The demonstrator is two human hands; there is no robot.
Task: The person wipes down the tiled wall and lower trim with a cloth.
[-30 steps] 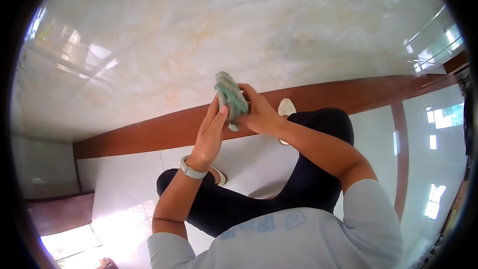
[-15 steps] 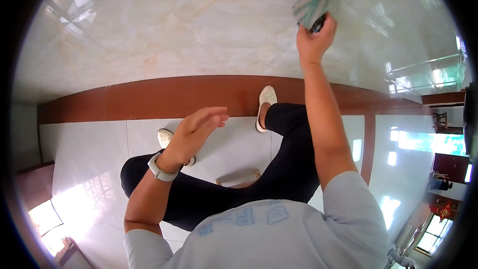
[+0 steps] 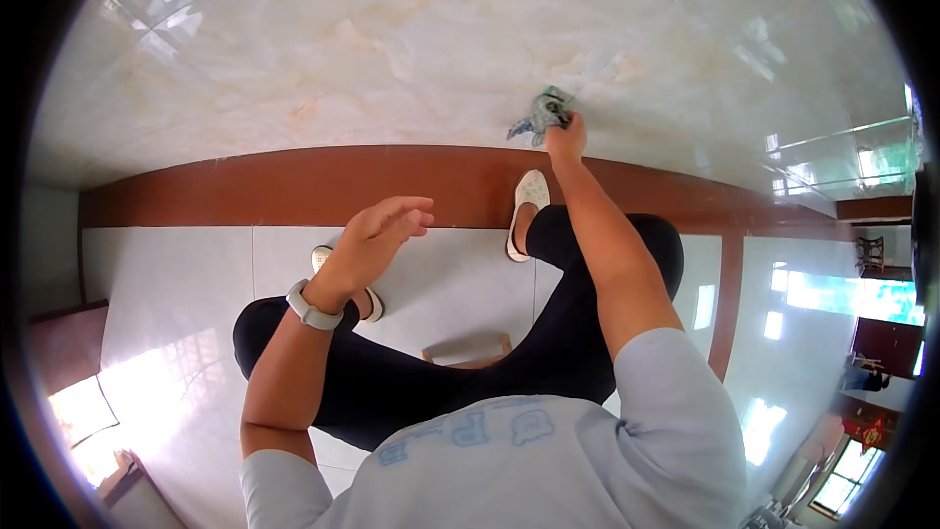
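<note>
A crumpled green and grey cloth lies against the glossy marble-patterned surface. My right hand grips it at its right side, with the arm stretched forward. Something dark shows in the folds near the fingers, too small to make out. My left hand hangs in the air over the reddish-brown band, empty, its fingers extended and slightly bent. A pale watch is on the left wrist.
The reddish-brown band runs along the surface's lower edge. Below lie pale floor tiles. A small wooden stool shows between my legs. Dark furniture stands at the far right.
From both hands, the cloth passed to my right hand alone, which reached up and right, then came back down and left. My left hand let go and moved away, now nearly still.
</note>
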